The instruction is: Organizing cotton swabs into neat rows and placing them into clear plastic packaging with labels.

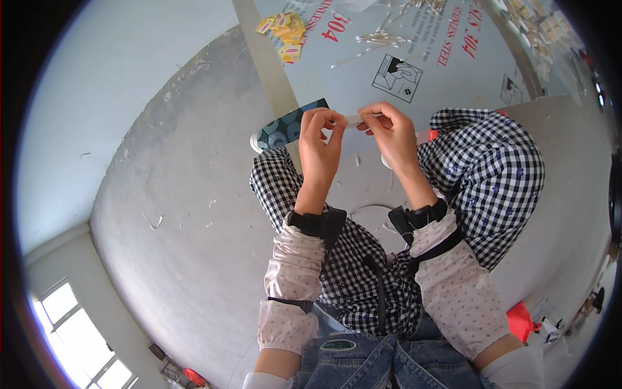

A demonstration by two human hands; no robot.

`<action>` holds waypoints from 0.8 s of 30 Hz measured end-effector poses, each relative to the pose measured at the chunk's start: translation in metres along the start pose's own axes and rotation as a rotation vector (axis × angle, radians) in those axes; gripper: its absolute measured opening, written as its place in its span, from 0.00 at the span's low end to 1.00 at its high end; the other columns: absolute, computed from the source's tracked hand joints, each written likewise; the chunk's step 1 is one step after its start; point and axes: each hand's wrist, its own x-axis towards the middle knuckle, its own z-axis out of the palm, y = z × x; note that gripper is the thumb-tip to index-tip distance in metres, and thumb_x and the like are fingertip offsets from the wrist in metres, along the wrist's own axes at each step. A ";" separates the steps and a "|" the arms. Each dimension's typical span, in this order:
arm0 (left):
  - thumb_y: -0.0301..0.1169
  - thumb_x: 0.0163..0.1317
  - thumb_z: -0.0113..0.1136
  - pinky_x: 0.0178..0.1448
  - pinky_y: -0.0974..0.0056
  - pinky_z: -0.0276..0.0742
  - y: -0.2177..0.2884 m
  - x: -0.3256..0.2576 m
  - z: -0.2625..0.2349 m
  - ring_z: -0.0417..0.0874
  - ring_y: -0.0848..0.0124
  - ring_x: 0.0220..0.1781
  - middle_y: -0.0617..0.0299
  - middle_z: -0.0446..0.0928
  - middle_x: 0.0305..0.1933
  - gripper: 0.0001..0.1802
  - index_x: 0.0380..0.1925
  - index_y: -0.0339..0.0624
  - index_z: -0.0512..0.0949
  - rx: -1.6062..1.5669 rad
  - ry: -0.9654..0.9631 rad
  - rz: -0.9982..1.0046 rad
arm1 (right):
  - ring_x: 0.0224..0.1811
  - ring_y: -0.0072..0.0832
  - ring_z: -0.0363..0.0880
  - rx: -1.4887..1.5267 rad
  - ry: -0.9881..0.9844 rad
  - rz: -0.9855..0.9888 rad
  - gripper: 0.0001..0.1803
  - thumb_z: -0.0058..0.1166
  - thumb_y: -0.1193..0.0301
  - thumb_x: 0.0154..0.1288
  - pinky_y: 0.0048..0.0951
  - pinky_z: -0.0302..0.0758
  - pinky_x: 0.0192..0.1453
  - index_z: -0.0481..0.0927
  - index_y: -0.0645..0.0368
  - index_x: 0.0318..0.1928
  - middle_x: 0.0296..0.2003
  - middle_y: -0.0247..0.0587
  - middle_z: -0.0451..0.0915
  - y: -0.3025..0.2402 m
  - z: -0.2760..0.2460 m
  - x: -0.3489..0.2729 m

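Pinching a small whitish piece at either end, the left hand and the right hand have it between them near the edge of the table. If one pinch loosens, or the two pull unevenly, it could drop to the floor (only fingertips seem to grip it). It looks short and narrow, its finer detail too small to tell.

We look to be in a workshop: little sticks piled on a bench past our right hand, gray floor below.
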 end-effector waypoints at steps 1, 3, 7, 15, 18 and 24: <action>0.23 0.57 0.68 0.35 0.68 0.71 0.005 -0.001 0.001 0.77 0.71 0.34 0.63 0.78 0.40 0.09 0.38 0.38 0.82 0.016 0.017 0.009 | 0.35 0.23 0.86 0.068 0.006 -0.023 0.04 0.55 0.78 0.70 0.21 0.80 0.39 0.80 0.67 0.41 0.35 0.37 0.85 0.002 -0.001 -0.001; 0.24 0.57 0.69 0.35 0.70 0.69 0.004 0.002 0.002 0.77 0.74 0.35 0.64 0.79 0.40 0.07 0.36 0.40 0.83 -0.018 -0.019 -0.030 | 0.34 0.23 0.87 0.138 0.010 -0.044 0.02 0.56 0.80 0.68 0.21 0.80 0.37 0.80 0.67 0.39 0.32 0.37 0.84 0.006 0.000 -0.002; 0.25 0.56 0.70 0.34 0.72 0.67 0.003 0.006 0.003 0.77 0.78 0.36 0.67 0.81 0.38 0.03 0.31 0.40 0.84 -0.081 -0.039 -0.070 | 0.32 0.23 0.85 -0.005 0.016 -0.123 0.02 0.57 0.81 0.66 0.23 0.78 0.35 0.80 0.67 0.38 0.33 0.40 0.84 0.004 0.002 -0.003; 0.22 0.58 0.68 0.37 0.73 0.69 0.056 -0.005 -0.033 0.74 0.80 0.32 0.67 0.77 0.33 0.03 0.32 0.35 0.83 -0.087 -0.066 -0.109 | 0.33 0.21 0.83 -0.316 -0.053 -0.398 0.03 0.56 0.82 0.67 0.20 0.78 0.39 0.80 0.67 0.41 0.35 0.37 0.83 -0.062 -0.017 -0.029; 0.21 0.58 0.68 0.39 0.72 0.71 0.086 -0.019 -0.048 0.75 0.78 0.33 0.67 0.77 0.32 0.04 0.34 0.36 0.85 -0.245 -0.109 -0.095 | 0.28 0.30 0.80 -0.194 -0.069 -0.337 0.02 0.57 0.81 0.64 0.28 0.75 0.32 0.77 0.65 0.36 0.31 0.41 0.80 -0.100 -0.030 -0.059; 0.21 0.45 0.75 0.41 0.66 0.73 0.146 -0.050 -0.060 0.77 0.70 0.36 0.65 0.79 0.30 0.14 0.35 0.41 0.88 -0.098 -0.118 0.252 | 0.26 0.31 0.76 -0.393 -0.165 -0.473 0.03 0.58 0.80 0.65 0.28 0.71 0.28 0.77 0.62 0.35 0.30 0.39 0.78 -0.155 -0.061 -0.114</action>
